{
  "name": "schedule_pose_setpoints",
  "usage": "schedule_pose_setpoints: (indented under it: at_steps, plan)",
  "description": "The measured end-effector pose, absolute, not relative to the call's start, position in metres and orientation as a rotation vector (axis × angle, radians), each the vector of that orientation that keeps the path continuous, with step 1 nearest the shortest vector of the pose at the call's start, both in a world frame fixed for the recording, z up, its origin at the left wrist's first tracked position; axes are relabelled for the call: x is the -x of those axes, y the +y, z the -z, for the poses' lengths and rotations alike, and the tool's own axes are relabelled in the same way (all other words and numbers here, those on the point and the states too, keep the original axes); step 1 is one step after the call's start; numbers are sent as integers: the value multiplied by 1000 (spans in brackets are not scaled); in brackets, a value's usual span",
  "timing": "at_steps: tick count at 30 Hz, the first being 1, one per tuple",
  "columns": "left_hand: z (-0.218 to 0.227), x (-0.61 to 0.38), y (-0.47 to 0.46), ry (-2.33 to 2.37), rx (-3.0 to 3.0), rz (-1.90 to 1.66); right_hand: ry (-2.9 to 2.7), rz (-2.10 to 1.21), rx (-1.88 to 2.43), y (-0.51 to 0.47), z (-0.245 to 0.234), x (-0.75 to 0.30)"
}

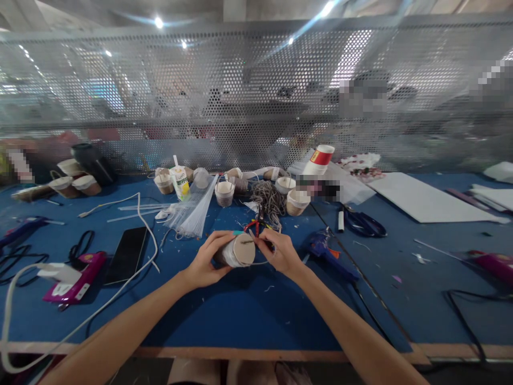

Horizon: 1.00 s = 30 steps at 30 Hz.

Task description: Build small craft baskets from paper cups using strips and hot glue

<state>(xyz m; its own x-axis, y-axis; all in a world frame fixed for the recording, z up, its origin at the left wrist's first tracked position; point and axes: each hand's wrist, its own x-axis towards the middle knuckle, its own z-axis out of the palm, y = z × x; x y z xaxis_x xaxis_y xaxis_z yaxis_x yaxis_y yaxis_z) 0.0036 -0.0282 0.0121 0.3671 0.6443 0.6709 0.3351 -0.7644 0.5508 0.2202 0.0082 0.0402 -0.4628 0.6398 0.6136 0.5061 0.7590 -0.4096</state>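
My left hand [210, 259] is wrapped around the side of a small paper cup [243, 250], which is tipped so its round pale base faces up towards me. A brownish cord [247, 242] lies across that base. At the cup's right edge, my right hand [278, 250] pinches the cord between thumb and fingers; the exact grip is partly hidden. Just beyond the hands are red-handled pliers or snips [256, 227], partly covered. Behind them sits a tangled heap of grey-brown cord [267, 200].
A blue glue gun [331, 255] lies right of my hands, with dark-handled scissors [364, 222] beyond. Clear glue sticks [196, 214] and several small cups [225, 193] stand farther back. At left are a phone [127, 254], a white cable [149, 227] and a magenta power strip [76, 280].
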Motion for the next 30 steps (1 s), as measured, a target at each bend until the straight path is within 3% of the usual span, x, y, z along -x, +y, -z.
schedule_pose_setpoints:
  at_steps: [30]
  plan:
    - [-13, -3, -29, 836, -2326, -1404, -2172, -159, 908, 6, -39, -221]
